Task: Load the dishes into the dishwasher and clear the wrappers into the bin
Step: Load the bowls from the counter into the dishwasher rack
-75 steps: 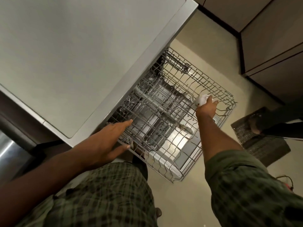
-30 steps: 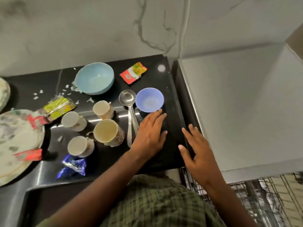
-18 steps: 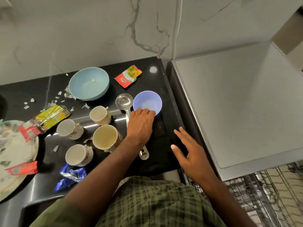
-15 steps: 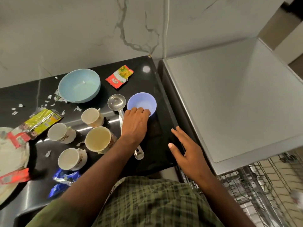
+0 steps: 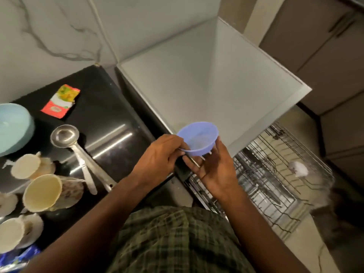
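Your left hand (image 5: 157, 160) pinches the small purple bowl (image 5: 199, 139) by its rim. Your right hand (image 5: 214, 168) cups it underneath, fingers spread, above the dishwasher rack (image 5: 275, 180).

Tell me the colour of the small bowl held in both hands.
The small bowl is light purple-blue, seen clearly in the head view.

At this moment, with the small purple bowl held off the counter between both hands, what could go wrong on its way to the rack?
1. The left hand only pinches the purple bowl at its rim while the right hand cups it underneath; a loose grip during handover could drop it.
2. The bowl shows a wet-looking film inside; tilting may spill it.
3. A white cup already sits in the dishwasher rack; a careless placement could knock it.
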Action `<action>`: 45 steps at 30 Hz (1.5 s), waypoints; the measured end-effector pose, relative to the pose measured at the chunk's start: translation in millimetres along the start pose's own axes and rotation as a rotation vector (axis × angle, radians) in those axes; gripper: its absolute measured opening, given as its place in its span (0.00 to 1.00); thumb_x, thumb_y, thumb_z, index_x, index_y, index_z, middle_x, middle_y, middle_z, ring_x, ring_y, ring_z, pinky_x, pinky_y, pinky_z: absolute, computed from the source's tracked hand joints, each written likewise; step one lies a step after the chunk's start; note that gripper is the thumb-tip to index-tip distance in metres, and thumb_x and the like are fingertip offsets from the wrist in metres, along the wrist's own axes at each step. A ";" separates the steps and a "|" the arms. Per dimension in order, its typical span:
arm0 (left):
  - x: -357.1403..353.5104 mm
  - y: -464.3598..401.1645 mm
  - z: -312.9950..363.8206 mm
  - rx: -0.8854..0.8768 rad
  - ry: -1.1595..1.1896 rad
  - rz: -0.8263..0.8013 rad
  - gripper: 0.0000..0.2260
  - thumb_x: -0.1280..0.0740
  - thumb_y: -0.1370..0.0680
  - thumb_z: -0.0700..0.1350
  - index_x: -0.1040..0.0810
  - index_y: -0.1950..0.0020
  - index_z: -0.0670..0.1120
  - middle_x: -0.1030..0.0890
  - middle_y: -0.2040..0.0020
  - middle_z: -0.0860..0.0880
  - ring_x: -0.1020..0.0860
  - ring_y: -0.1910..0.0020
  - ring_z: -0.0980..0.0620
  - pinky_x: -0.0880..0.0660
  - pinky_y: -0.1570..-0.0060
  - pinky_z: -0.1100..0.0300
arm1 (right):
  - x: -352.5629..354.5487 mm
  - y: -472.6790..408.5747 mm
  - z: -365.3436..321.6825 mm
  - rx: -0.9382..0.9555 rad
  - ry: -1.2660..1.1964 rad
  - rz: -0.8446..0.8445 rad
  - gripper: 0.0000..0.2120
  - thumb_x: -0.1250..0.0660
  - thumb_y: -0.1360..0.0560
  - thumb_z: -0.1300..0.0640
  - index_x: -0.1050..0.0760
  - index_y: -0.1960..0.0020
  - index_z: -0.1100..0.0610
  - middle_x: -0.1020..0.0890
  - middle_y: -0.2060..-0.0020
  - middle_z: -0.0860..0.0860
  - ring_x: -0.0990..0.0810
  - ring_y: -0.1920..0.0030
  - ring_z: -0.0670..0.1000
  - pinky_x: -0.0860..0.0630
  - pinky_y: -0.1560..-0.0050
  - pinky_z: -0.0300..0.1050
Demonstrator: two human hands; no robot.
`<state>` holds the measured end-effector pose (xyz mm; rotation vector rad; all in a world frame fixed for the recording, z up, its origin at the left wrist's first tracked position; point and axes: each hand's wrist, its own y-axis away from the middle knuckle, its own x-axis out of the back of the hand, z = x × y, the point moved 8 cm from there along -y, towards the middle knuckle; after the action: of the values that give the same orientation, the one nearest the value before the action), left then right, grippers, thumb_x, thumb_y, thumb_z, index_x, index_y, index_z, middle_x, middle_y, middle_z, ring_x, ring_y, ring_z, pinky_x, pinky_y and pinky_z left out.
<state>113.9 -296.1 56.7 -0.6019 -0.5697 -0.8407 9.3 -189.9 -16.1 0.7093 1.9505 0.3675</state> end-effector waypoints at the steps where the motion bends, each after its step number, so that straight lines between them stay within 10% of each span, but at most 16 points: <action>1: -14.2 -5.1 5.7 -0.009 0.031 -0.041 0.11 0.28 0.25 0.30 0.16 0.47 0.44 0.15 0.48 0.49 0.19 0.42 0.51 0.26 0.38 0.63 | 8.5 4.7 -5.8 -0.004 -0.058 -0.031 0.27 0.37 0.16 0.44 0.29 0.23 0.59 0.22 0.29 0.63 0.18 0.37 0.63 0.23 0.31 0.61; 12: -171.9 -54.3 81.0 -0.213 0.058 -0.528 0.22 0.46 0.24 0.40 0.27 0.31 0.50 0.20 0.34 0.41 0.26 0.34 0.47 0.36 0.29 0.63 | 146.5 39.6 -72.9 0.266 -0.437 0.103 0.32 0.32 0.19 0.44 0.33 0.22 0.60 0.23 0.31 0.65 0.20 0.36 0.64 0.17 0.41 0.58; 16: -224.9 -58.6 98.0 -0.269 -0.080 -0.704 0.24 0.34 0.24 0.31 0.25 0.28 0.46 0.23 0.29 0.42 0.27 0.29 0.44 0.29 0.28 0.47 | 234.0 34.9 -96.1 0.365 -0.486 0.297 0.41 0.24 0.26 0.43 0.33 0.21 0.60 0.27 0.30 0.65 0.24 0.35 0.64 0.19 0.41 0.55; 20: -263.3 -57.9 115.9 -0.327 -0.170 -0.845 0.23 0.32 0.19 0.36 0.27 0.25 0.48 0.31 0.22 0.48 0.36 0.22 0.50 0.44 0.22 0.61 | 324.3 26.6 -105.0 0.331 -0.471 0.613 0.37 0.20 0.29 0.43 0.28 0.25 0.54 0.27 0.28 0.62 0.22 0.37 0.62 0.19 0.44 0.51; 24: -286.3 -57.1 117.6 -0.295 -0.204 -0.938 0.23 0.35 0.16 0.41 0.32 0.22 0.52 0.40 0.17 0.52 0.45 0.18 0.54 0.53 0.24 0.64 | 386.1 0.3 -131.2 0.224 -0.140 0.825 0.25 0.23 0.24 0.45 0.27 0.31 0.49 0.23 0.33 0.58 0.20 0.38 0.60 0.16 0.49 0.51; 29: -294.0 -58.4 99.2 -0.224 -0.262 -1.034 0.21 0.38 0.15 0.46 0.33 0.22 0.55 0.47 0.15 0.53 0.51 0.17 0.54 0.49 0.18 0.56 | 431.9 -47.2 -196.7 0.198 0.576 0.968 0.39 0.20 0.29 0.41 0.33 0.23 0.45 0.27 0.25 0.54 0.22 0.33 0.59 0.20 0.35 0.59; 37: -275.2 -62.0 75.8 -0.246 -0.177 -0.946 0.16 0.30 0.21 0.40 0.22 0.35 0.50 0.28 0.24 0.44 0.29 0.25 0.44 0.24 0.33 0.51 | 459.9 -127.4 -252.8 -0.032 1.455 0.948 0.37 0.27 0.22 0.58 0.37 0.18 0.44 0.40 0.19 0.58 0.30 0.27 0.67 0.28 0.29 0.60; 45: -270.1 -65.6 72.5 -0.203 -0.144 -0.927 0.15 0.31 0.20 0.42 0.24 0.34 0.52 0.29 0.23 0.45 0.29 0.25 0.44 0.21 0.36 0.46 | 455.1 -151.5 -234.7 -0.294 1.637 0.813 0.47 0.29 0.21 0.64 0.54 0.15 0.42 0.61 0.16 0.58 0.44 0.20 0.73 0.28 0.29 0.62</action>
<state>-101.5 -144.1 -57.2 -0.5783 -0.9216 -1.7514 -401.6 -15.5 -309.2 1.1214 2.7642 2.2303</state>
